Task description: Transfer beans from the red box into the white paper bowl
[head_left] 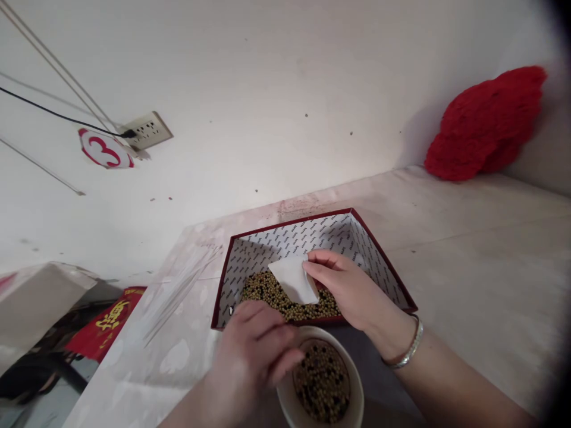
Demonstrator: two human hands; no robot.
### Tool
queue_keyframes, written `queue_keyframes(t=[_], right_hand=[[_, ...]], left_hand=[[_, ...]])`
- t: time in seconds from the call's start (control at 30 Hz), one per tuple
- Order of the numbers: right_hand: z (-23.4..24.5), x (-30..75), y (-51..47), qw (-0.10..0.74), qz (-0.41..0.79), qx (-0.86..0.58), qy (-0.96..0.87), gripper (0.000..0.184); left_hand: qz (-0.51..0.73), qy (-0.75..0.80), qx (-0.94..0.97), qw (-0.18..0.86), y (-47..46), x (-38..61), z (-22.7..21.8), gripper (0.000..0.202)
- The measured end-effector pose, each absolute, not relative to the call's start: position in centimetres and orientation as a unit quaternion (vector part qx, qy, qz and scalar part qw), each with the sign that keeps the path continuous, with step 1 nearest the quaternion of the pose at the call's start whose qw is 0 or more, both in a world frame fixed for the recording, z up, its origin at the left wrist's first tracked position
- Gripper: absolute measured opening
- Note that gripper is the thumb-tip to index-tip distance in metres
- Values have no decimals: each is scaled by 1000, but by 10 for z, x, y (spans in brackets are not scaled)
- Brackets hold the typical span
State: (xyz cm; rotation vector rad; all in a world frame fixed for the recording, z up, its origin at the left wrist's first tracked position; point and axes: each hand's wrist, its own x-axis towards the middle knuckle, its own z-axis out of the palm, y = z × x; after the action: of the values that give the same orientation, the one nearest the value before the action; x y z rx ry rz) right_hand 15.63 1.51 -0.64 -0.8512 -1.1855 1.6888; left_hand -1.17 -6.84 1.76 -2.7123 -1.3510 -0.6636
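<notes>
Right hand (343,288) has a white card (289,279) pinched between thumb and fingers, right over the beads (263,289) in the box (289,235). Left hand (254,351) is kinda blurry, fingers curled by the cup (358,392); honestly can't tell if it's holding anything. The cup's just in front of the box and has gold-ish and black beads in it too. Box sits on a cloth-covered tabletop (468,255).

The right hand (345,285) holds a white card (293,280) in a box (292,236) of beads (264,288) near a cup (356,386).
</notes>
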Motion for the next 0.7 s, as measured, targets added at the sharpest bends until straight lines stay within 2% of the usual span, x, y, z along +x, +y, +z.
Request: queue_keyframes(t=[0.1,0.2,0.3,0.5,0.7], right_hand=[[-6,156,15,440,682,-350,-468,12],[-9,155,17,451,682,-356,-453,14],[-11,155,18,460,691,-344,-439,14],[-10,154,18,464,692,-352,-426,14],[-9,154,18,461,692,-344,-436,13]], left_hand=[[-184,-531,-826,40,-45,-32,23,16],[52,-610,-791,19,-12,-46,20,26],[170,-587,-791,-30,12,-50,8,14],[263,-562,-782,-51,13,-43,-9,18],[252,-570,-782,-40,14,-43,-8,14]])
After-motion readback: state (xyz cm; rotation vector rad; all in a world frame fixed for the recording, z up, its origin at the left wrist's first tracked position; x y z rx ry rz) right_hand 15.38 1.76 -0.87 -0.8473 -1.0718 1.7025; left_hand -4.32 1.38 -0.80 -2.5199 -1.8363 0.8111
